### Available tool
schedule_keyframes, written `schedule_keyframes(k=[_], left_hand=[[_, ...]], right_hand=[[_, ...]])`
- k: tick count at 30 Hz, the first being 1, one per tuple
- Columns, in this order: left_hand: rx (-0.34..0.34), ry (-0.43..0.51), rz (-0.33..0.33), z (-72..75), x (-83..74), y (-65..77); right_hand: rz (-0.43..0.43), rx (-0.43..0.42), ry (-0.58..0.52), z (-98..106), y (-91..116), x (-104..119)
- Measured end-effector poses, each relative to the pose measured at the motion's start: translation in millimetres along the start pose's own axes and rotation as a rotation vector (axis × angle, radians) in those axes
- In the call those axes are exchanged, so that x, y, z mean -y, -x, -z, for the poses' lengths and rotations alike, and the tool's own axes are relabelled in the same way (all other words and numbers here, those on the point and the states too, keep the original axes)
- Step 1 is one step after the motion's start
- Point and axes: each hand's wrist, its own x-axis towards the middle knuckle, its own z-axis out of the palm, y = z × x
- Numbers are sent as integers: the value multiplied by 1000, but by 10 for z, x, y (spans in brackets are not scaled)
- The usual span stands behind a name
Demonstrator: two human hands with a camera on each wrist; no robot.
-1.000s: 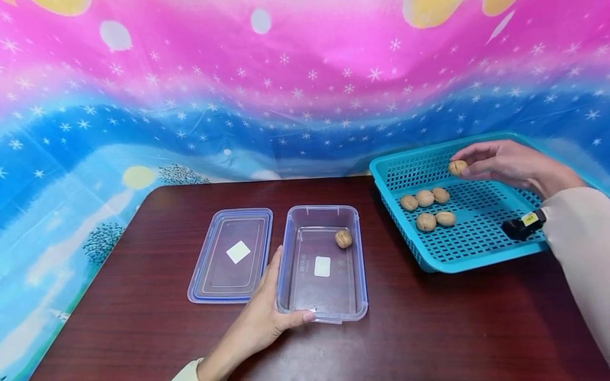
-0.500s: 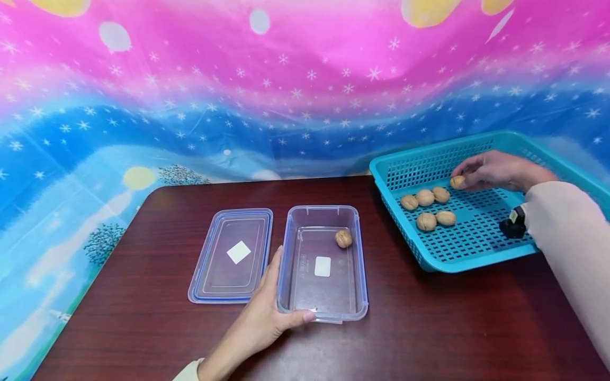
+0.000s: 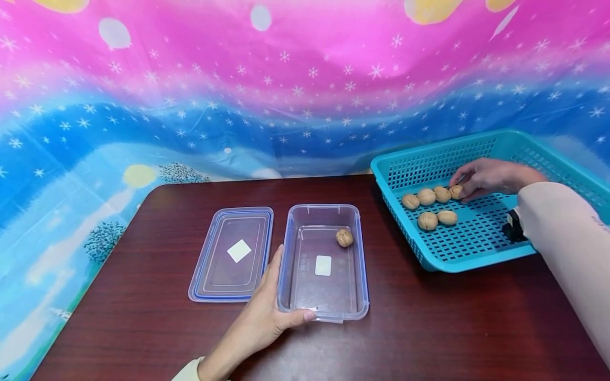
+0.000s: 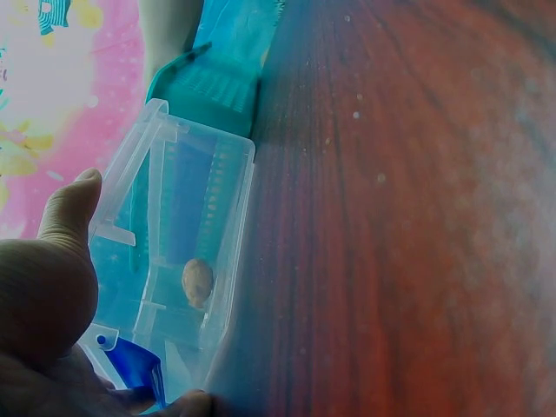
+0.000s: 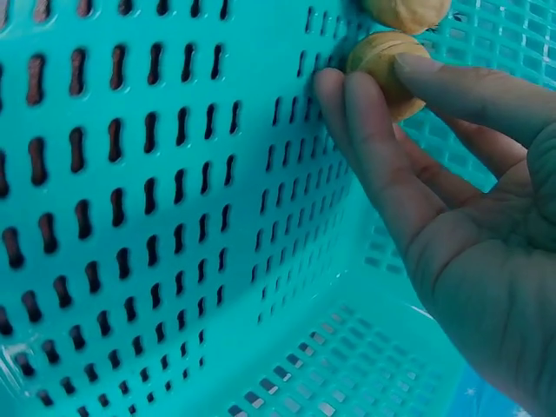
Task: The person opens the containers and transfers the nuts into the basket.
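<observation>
My right hand (image 3: 495,177) pinches a walnut (image 5: 375,59) between thumb and fingertips, low inside the turquoise plastic basket (image 3: 476,262). That walnut sits at the right end of a row of walnuts (image 3: 426,197). Two more walnuts (image 3: 437,219) lie in front of the row. With thumb at the front rim and fingers along the left side, my left hand (image 3: 264,317) holds the near left corner of a clear plastic food container (image 3: 323,296). One walnut (image 3: 344,237) lies inside it, towards the back right. In the left wrist view the thumb is beside the container's wall.
The container's lid (image 3: 227,270), with blue edging and a white square, lies flat on the dark brown table (image 3: 405,328) to the left. A printed pink and blue cloth (image 3: 286,106) hangs behind the table, close to the basket's back edge.
My right hand has lowered the walnut from above the basket to the end of the back row. The left hand and the container have stayed in place.
</observation>
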Motion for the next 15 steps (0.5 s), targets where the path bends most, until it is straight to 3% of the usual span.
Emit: schedule_keyframes(k=[9,15], left_hand=[[-2,-1,-4,-3,4,0],[1,-14,7,2,-4,7]], right_hand=[[0,-26,91,2,39,17],[-2,-114,170,34,157,87]])
